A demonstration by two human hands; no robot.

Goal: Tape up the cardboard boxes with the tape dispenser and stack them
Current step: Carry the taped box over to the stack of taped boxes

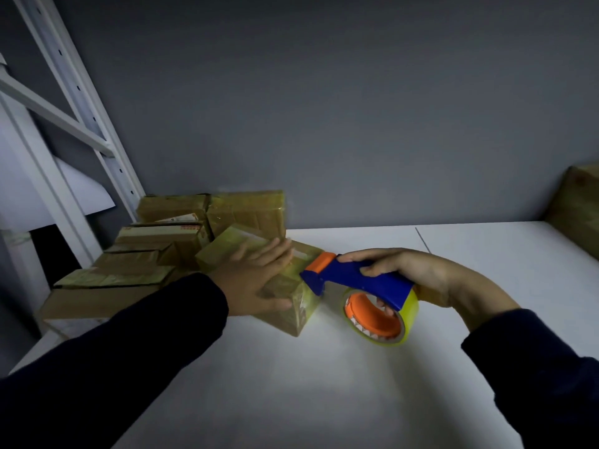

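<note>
Taping a small box on the white counter (324, 384)

Left hand (256, 280) presses flat, fingers straight, on the small tape-wrapped brown cardboard box (291, 306); right hand (418, 277) grips the blue-and-orange tape dispenser (359, 280), its nose touching the box.

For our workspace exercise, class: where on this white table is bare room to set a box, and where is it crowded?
Free: white tabletop between the dark sleeves, and between the blue-and-orange tape dispenser and the brown cardboard box at far right. Crowded: back-left pile of taped cardboard boxes.
</note>
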